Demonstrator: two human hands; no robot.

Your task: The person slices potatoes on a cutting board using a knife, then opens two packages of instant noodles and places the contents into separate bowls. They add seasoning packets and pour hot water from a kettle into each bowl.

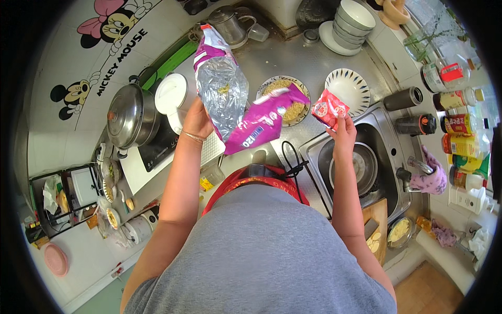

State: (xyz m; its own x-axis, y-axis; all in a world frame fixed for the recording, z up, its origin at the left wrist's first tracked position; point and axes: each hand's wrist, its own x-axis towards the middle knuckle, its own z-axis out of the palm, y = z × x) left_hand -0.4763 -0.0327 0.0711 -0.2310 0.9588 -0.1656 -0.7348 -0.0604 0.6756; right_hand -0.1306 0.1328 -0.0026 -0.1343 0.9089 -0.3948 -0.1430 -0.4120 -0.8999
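Note:
My left hand [199, 121] holds a torn-open purple instant noodle packet [255, 121], its silver foil lining spread out with a few crumbs on it. Between the fingers of my right hand [343, 127] is a red seasoning sachet [330, 109], partly over the rim of an empty patterned plate [349, 88]. Behind the purple packet a second patterned plate [262, 88] bears a cake of dry noodles [292, 114], partly hidden by the packet's flap.
A lidded steel pot [127, 115] stands left by an induction cooker [157, 153]. On the right are a sink [396, 157] with a basin [366, 172], a cutting board [380, 216] with pale slices, and several bottles. Stacked bowls [355, 23] and a metal kettle [227, 25] stand at the back.

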